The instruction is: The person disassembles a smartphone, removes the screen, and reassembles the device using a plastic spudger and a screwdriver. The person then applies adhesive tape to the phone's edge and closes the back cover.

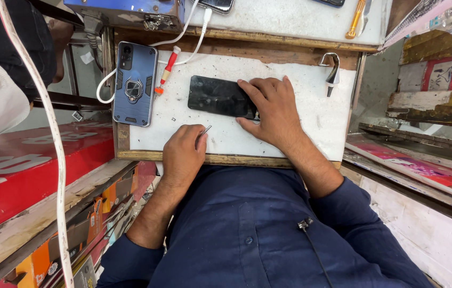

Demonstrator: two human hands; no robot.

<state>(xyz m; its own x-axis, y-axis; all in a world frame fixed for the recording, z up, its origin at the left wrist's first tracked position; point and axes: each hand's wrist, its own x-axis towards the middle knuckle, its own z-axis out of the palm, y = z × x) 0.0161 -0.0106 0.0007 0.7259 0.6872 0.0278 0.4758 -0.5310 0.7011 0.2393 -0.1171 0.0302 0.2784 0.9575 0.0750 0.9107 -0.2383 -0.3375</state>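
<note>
One head-worn camera, looking steeply down from above the person's own chest onto a small tabletop (300, 114).

It is the only view, so nothing is shared with another. The lens sits close: the dark blue shirt (258, 234) fills the lower frame, both forearms run up from it, and the white work surface lies just beyond, its wooden near edge crossing mid-frame. The far edge of the tabletop and a second raised shelf (290, 18) reach the top border. Red boxes (29, 170) flank the left side, stacked boards (428, 138) the right.
</note>
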